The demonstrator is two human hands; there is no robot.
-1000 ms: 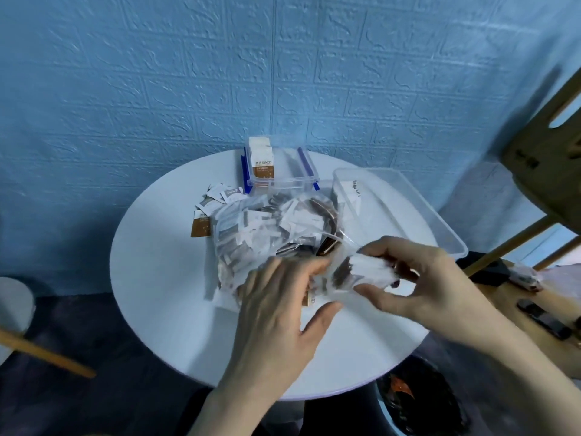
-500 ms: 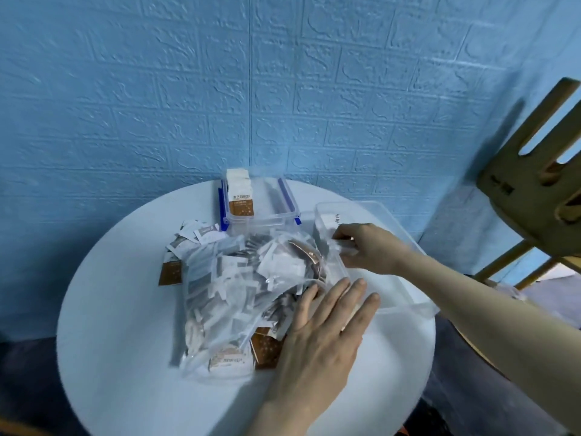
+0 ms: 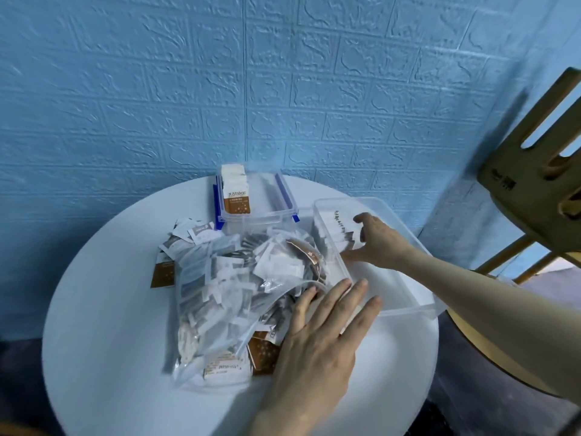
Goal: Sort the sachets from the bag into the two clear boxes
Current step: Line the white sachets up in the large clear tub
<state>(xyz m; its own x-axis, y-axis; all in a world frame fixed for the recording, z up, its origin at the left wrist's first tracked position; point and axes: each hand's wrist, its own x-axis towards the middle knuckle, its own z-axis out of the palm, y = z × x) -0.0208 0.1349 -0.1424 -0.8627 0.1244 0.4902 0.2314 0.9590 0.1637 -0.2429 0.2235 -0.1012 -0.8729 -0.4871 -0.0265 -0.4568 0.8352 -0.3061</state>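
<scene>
Clearly, sorting is barely starting: the bag [image 3: 239, 297] under the flat, spread left hand [image 3: 323, 335] is bulging with sachets. The right hand [image 3: 377, 243] is pinching white sachets [image 3: 341, 236] inside the large box [image 3: 405, 309].

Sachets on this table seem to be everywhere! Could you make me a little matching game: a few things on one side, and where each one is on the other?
Things:
1. left hand
2. right hand
3. brown-and-white sachets
4. loose sachets

Places:
A. standing in the blue-clipped box at the back
B. lying on the table, left of the bag
C. flat on the bag's near right side
D. inside the big clear box, at its white sachets

Pairs: 1-C, 2-D, 3-A, 4-B
</scene>
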